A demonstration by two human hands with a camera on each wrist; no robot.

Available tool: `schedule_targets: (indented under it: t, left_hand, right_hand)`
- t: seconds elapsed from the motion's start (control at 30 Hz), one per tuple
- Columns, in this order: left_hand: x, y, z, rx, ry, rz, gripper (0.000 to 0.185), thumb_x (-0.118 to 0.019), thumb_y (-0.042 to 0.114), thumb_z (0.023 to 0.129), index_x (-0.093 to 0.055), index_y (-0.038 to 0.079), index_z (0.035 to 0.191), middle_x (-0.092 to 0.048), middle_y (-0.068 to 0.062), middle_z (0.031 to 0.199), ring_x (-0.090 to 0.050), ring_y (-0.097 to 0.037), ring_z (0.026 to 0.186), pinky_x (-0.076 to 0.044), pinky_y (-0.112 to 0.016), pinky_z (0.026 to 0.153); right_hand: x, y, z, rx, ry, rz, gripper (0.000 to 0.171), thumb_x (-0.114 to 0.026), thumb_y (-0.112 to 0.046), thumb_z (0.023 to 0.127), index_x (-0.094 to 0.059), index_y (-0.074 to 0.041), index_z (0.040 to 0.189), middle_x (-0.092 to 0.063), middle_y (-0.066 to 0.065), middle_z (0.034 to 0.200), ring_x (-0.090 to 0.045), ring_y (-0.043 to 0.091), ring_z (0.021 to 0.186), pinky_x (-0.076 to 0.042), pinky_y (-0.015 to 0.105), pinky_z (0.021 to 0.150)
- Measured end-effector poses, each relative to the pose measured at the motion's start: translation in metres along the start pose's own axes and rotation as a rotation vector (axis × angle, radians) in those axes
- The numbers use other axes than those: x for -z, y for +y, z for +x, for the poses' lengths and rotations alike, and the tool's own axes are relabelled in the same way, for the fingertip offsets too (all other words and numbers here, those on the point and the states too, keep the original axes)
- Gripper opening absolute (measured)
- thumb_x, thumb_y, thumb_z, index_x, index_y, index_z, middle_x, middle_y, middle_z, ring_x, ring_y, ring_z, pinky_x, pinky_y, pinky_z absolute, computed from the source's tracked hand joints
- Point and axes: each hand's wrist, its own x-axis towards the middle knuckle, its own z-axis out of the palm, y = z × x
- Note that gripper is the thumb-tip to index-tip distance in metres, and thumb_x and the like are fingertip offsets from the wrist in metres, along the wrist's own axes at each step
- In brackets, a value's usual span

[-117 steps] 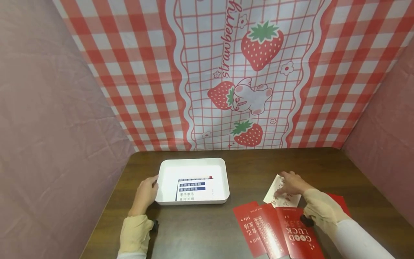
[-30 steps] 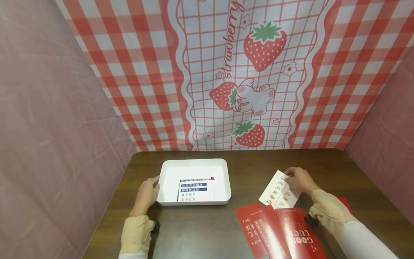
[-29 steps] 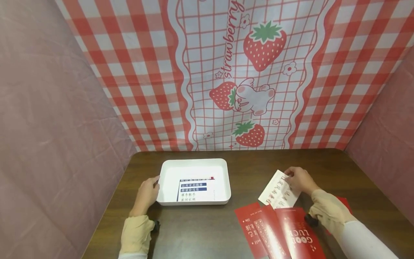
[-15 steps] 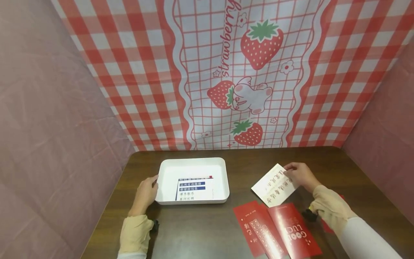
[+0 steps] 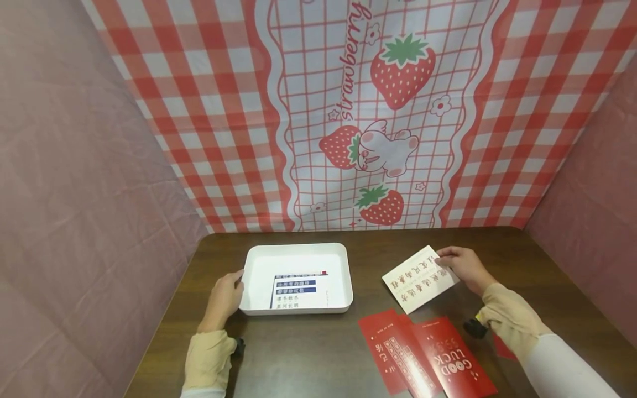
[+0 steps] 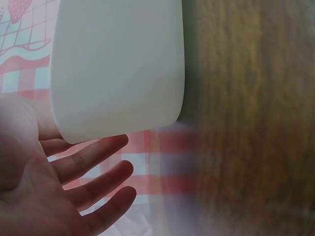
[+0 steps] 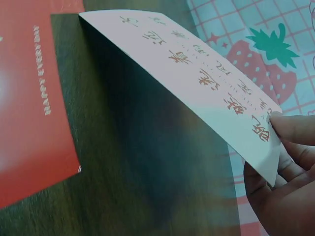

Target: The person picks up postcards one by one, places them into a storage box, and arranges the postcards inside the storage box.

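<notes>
Right hand: the right hand [image 5: 460, 267] pinched the far right corner of the white card [image 5: 419, 278] between thumb and fingers [image 7: 295, 129], grasping it firmly.
White card: it was lifted clear of the table [image 5: 398, 243], tilted, with its red characters facing up; it hung to the right of the tray and just beyond the red cards.
Left hand: the left hand [image 5: 223, 298] rested against the left wall of the white tray [image 5: 297, 250]; the left wrist view showed its fingers [image 6: 93, 155] relaxed and nearly straight, grasping nothing.
White tray: it stood on the table, left of centre, and held a printed sheet [image 5: 297, 291] with blue bars.
Red cards: several red cards [image 5: 425, 356] lay overlapped on the near edge of the table; one read GOOD LUCK.
Backdrop: a strawberry-print checked cloth [image 5: 368, 110] hung behind the table.
</notes>
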Motion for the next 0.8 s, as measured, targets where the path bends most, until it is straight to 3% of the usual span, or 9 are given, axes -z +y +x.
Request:
schedule_targets:
  t: [0.23,0.8]
  left_hand:
    - [0.000,0.000,-0.001,0.006,-0.008,0.003,0.040,-0.049,0.005,0.092,-0.057,-0.006,0.130,-0.058,-0.029,0.130,-0.053,-0.049,0.121,-0.041,-0.059,0.104]
    - [0.001,0.000,0.000,0.014,-0.013,0.005,0.041,-0.048,0.005,0.092,-0.057,-0.006,0.131,-0.058,-0.029,0.131,-0.052,-0.049,0.122,-0.041,-0.059,0.104]
  right_hand:
    - [-0.001,-0.005,0.000,-0.018,-0.006,0.090,0.038,-0.062,-0.011,0.091,-0.054,0.016,0.117,-0.060,-0.013,0.072,-0.057,0.002,0.064,-0.052,0.024,0.057]
    - [-0.005,-0.018,0.001,-0.018,-0.040,0.201,0.037,-0.060,-0.014,0.094,-0.050,0.011,0.120,-0.059,-0.014,0.078,-0.058,0.001,0.071,-0.054,0.024,0.063]
